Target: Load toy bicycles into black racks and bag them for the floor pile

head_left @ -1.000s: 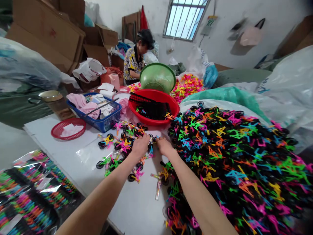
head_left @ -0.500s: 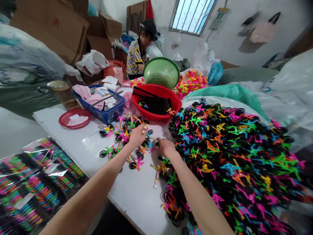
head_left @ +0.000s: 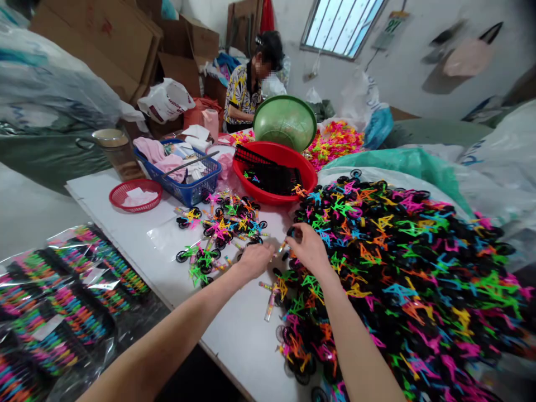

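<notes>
My left hand (head_left: pixel 256 259) is closed at the right edge of a small group of toy bicycles (head_left: pixel 224 226), its fingertips at one end of a small clear tube (head_left: pixel 282 246) with coloured bits. My right hand (head_left: pixel 307 245) is closed on a toy bicycle piece with a black wheel (head_left: pixel 291 231), beside the tube's other end. Both hands nearly meet above the white table. Right of them spreads a large heap of colourful toy bicycles (head_left: pixel 402 268) with black wheels. Another tube (head_left: pixel 270 306) lies on the table below the hands.
Behind the hands stand a red basin (head_left: pixel 268 196) with black trays, a green basin (head_left: pixel 285 120), a blue basket (head_left: pixel 184 191) and a red basket (head_left: pixel 136 206). Packed bags (head_left: pixel 71 301) lie at the left. A person (head_left: pixel 240 97) sits across the table.
My left hand has moved right and down from the small group toward my right hand. My right hand has risen slightly rightward, a black wheel now at its fingers. The view has shifted slightly.
</notes>
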A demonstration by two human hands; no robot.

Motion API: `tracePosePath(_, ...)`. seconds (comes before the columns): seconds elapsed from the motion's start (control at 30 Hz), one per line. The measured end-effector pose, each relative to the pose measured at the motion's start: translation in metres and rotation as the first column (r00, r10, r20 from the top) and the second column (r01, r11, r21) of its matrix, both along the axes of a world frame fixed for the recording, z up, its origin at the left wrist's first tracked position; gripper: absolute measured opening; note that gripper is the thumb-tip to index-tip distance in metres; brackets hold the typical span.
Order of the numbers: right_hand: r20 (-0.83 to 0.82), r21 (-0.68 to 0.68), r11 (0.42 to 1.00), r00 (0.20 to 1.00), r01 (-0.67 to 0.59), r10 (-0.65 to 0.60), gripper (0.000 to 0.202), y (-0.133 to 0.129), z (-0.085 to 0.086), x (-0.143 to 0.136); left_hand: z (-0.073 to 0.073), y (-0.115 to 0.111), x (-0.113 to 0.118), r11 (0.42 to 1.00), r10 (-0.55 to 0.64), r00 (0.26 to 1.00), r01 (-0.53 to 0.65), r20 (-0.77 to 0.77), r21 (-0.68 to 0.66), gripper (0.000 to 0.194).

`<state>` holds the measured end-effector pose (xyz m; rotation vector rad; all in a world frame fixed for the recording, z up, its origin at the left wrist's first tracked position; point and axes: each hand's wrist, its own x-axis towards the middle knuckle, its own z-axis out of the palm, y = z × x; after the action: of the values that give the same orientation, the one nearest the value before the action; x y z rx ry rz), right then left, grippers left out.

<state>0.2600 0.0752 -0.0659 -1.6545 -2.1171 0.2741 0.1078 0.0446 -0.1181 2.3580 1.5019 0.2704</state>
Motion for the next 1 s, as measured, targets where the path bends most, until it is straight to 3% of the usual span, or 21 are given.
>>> tracePosePath(0.17,-0.225,0.014,0.984,0.959,-0.175,0.174,0.041,0.038,0.025,-0.036,0.002,-0.043,0.006,0.998,-0.055,0.996,0.055,0.068,-0.003,0.023)
tracePosePath(0.23,-0.113,-0.072,0.976,0.974,-0.204,0.195,0.042,0.041,0.022,-0.046,0.003,-0.067,-0.001,0.998,-0.05,0.978,0.056,0.204,-0.025,0.023)
tracePosePath(0.3,0.115,-0.202,0.966,0.976,-0.16,0.186,0.035,0.03,0.007,-0.049,0.004,-0.089,-0.013,0.992,0.037,0.927,0.011,0.374,-0.125,0.02)
tracePosePath(0.37,0.261,-0.289,0.951,0.947,-0.107,0.186,0.034,0.01,-0.016,-0.048,0.002,-0.106,-0.029,0.963,0.193,0.852,-0.067,0.487,-0.263,0.013)
tracePosePath(0.43,0.291,-0.329,0.941,0.939,-0.081,0.183,0.039,-0.012,-0.038,-0.044,-0.002,-0.116,-0.045,0.91,0.35,0.74,-0.125,0.574,-0.394,0.012)
tracePosePath(0.53,0.321,-0.363,0.931,0.931,-0.049,0.174,0.039,-0.022,-0.052,-0.04,-0.01,-0.122,-0.062,0.799,0.561,0.452,-0.076,0.693,-0.597,0.025)
tracePosePath(0.6,0.321,-0.389,0.92,0.928,-0.053,0.19,0.036,-0.008,-0.038,-0.04,-0.014,-0.122,-0.067,0.724,0.668,0.238,0.009,0.705,-0.689,0.032)
tracePosePath(0.67,0.274,-0.33,0.941,0.946,-0.074,0.171,0.035,0.02,-0.007,-0.044,-0.014,-0.121,-0.066,0.679,0.724,0.081,0.093,0.685,-0.728,0.034)
tracePosePath(0.73,0.139,-0.132,0.987,0.984,-0.09,0.108,0.042,0.05,0.032,-0.049,-0.011,-0.121,-0.06,0.657,0.746,0.001,0.167,0.666,-0.735,0.034)
tracePosePath(0.83,-0.04,0.132,0.987,0.994,-0.097,0.103,0.051,0.074,0.073,-0.05,-0.005,-0.123,-0.05,0.663,0.735,-0.01,0.217,0.678,-0.716,0.035)
tracePosePath(0.9,0.096,0.09,0.981,0.982,-0.174,0.165,0.041,0.066,0.072,-0.045,-0.004,-0.124,-0.047,0.671,0.729,-0.005,0.203,0.685,-0.713,0.036)
tracePosePath(1.0,0.443,-0.166,0.967,0.862,-0.193,0.248,0.032,0.032,0.033,-0.029,-0.006,-0.122,-0.048,0.65,0.753,-0.033,0.198,0.657,-0.734,0.036)
